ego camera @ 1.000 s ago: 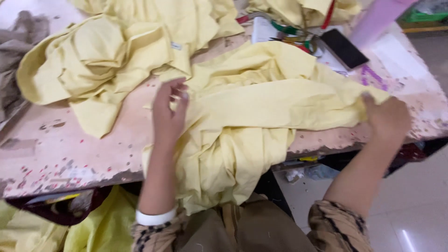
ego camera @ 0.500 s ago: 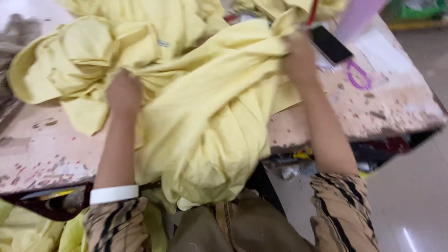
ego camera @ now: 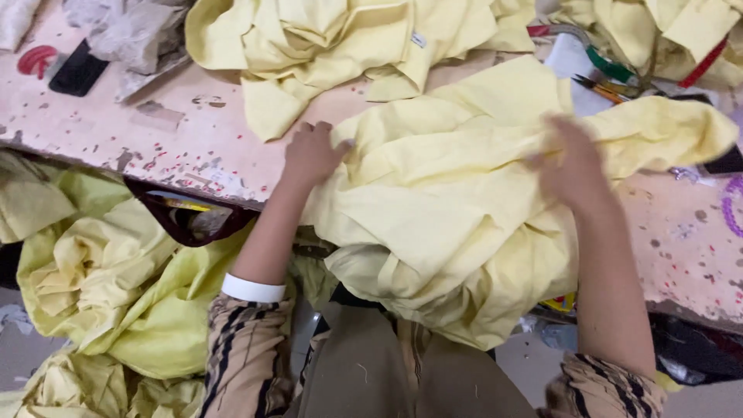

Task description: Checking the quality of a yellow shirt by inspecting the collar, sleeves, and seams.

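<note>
Head camera, looking straight down: a pale yellow garment (ego camera: 464,209) lies bunched across the near edge of the worn pink worktable (ego camera: 116,131), a good part of it spilling over the edge toward the person's lap. The left hand (ego camera: 311,153) is flat on the garment's left edge, fingers spread and pressing the cloth where it meets the tabletop, not closed around anything. The right hand (ego camera: 571,164) sits on top of the fabric further right (it is blurred, so I cannot tell whether the fingers pinch the cloth or only rest on it). The two hands are well apart, with the crumpled middle of the garment between them.

Behind the left hand, another heap of yellow garments (ego camera: 333,46) covers the far side of the table. At the far left lies a black phone (ego camera: 77,68) beside some grey cloth (ego camera: 131,31). Scissors with orange handles (ego camera: 600,89) lie near the top right, just beyond the garment. Below the table's left edge, more yellow fabric (ego camera: 101,302) is piled low.
</note>
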